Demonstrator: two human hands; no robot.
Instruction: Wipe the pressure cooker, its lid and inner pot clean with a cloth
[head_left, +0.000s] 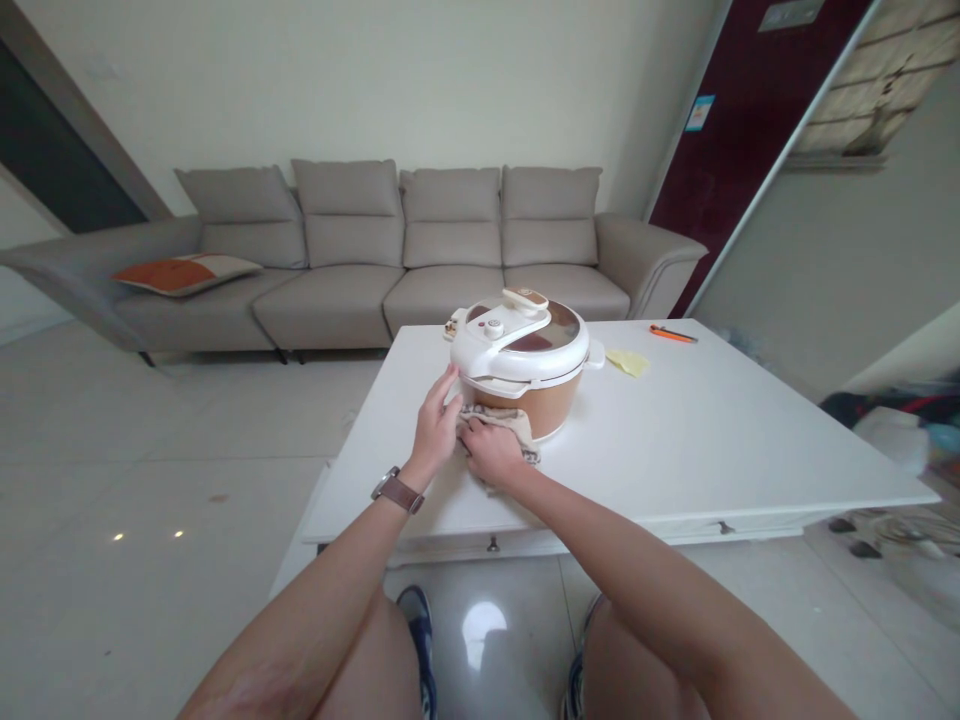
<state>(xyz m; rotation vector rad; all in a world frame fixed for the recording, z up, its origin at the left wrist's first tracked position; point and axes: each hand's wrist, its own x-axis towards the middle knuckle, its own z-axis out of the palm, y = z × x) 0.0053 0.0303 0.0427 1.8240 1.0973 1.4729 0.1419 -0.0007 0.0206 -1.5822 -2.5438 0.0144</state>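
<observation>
A: What's the carrier?
B: White table (pixel 720 430). Flat top, drawer fronts (pixel 450 549) along the near side, 2 dark knobs (pixel 493 544) showing.
A: What's on it?
B: Lidded pot (pixel 556 405), white over tan, standing upright, left of centre. Yellow scrap (pixel 628 362) just right of it, paper or cloth, can't tell.
A: Further right?
B: Orange tool (pixel 673 334) with a dark end, lying flat near the far edge, apart from the scrap.
A: Left of the pot?
B: Small item (pixel 451 325) at its far-left side, mostly hidden, can't identify.
A: Near side?
B: Pale cloth (pixel 517 420), bunched against the pot. Can't tell if its lower edge rests on the table.
</observation>
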